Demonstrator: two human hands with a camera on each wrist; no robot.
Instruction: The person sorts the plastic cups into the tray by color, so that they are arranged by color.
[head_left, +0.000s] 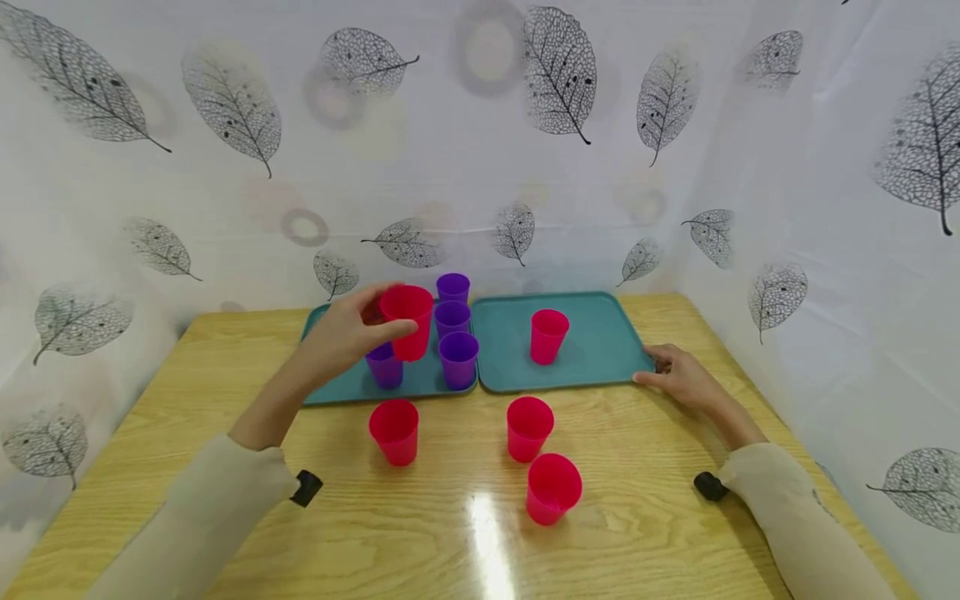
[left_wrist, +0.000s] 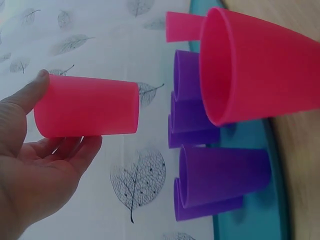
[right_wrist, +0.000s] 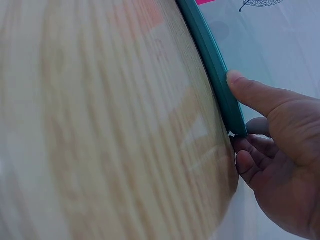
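Observation:
My left hand [head_left: 341, 337] grips a pinkish-red cup [head_left: 411, 337] by its side, thumb and fingers around it, over the left teal tray [head_left: 330, 390]. The left wrist view shows this cup [left_wrist: 90, 106] held up clear of the purple cups [left_wrist: 227, 175]. Several purple cups [head_left: 459, 362] stand upright on the left tray, partly behind the held cup in the head view. At the near right corner of the right teal tray [head_left: 596, 333], my right hand [head_left: 678, 375] pinches the rim, thumb along its edge. One red cup [head_left: 550, 337] stands upright on that tray.
On the wooden table [head_left: 622, 517], in front of the trays, stand three more red cups: one at left [head_left: 394, 437], two nearer the middle, a farther one [head_left: 530, 433] and a closer one [head_left: 553, 493]. A leaf-patterned curtain [head_left: 465, 167] hangs behind the trays and along both sides.

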